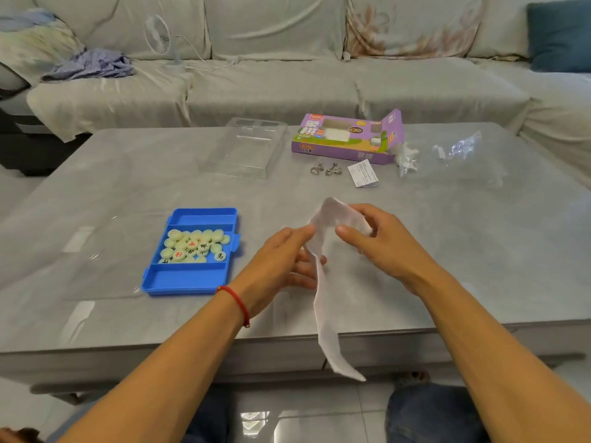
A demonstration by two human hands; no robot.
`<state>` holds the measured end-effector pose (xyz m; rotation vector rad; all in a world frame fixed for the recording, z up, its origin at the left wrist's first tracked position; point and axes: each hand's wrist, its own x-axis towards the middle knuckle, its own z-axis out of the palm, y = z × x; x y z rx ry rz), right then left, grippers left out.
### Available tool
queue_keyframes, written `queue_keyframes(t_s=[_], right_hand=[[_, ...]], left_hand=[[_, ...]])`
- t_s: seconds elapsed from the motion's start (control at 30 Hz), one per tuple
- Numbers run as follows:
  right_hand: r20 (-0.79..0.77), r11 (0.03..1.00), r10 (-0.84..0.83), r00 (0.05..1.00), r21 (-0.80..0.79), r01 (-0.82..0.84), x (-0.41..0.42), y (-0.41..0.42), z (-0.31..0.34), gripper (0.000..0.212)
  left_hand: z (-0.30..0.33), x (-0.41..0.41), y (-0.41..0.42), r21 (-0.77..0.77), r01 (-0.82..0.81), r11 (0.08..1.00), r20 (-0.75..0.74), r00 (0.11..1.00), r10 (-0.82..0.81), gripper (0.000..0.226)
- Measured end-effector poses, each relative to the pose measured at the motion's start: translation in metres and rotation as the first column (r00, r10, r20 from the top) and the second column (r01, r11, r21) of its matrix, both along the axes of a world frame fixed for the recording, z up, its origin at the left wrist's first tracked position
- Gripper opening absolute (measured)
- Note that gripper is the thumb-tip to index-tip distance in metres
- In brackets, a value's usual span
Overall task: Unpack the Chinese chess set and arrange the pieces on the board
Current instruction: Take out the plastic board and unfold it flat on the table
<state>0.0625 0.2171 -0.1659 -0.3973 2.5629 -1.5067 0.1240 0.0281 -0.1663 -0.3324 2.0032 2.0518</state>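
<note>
Folded white paper board (323, 282), thin and creased, held above the grey stone-look worktop (128, 174); its upper end arches between both hands, its lower strip hangs past the worktop's near edge. Left hand (281, 260), one red cord at the wrist, pinches the sheet between thumb and fingers (307, 231); right hand (380, 241) grips the arched top, fingers curled round it. Left of the fingers: one blue tray (188, 282) of three compartments, the middle one filled with pale round chess pieces (195, 246) marked in red or black, too heaped to count. Beyond the fingers: one clear lid (243, 148), one purple box (348, 139) with open flap, two metal ring puzzles (324, 168), one leaflet (364, 174), crumpled clear wrapping (457, 148). Behind: a pale sofa (287, 75), one small fan (160, 36).
</note>
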Motion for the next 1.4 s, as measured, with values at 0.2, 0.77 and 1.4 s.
queue_keyframes(t_s=[0.2,0.77,1.4], right_hand=[[-0.047,0.941,-0.322,0.946,-0.125,0.314,-0.018,0.014,-0.005,0.007],[0.218,0.969,-0.131,0.967,-0.180,0.172,0.036,-0.057,-0.005,0.034],[-0.161,0.977,-0.196,0.967,0.049,0.206,0.030,-0.042,0.007,0.009]], left_hand=[[-0.006,0.004,-0.015,-0.007,0.090,0.996,0.075,0.993,-0.089,0.033],[-0.007,0.012,0.000,-0.248,-0.123,0.961,-0.187,0.979,0.078,0.032],[-0.003,0.011,-0.002,-0.113,-0.181,0.977,-0.164,0.973,0.161,0.043]])
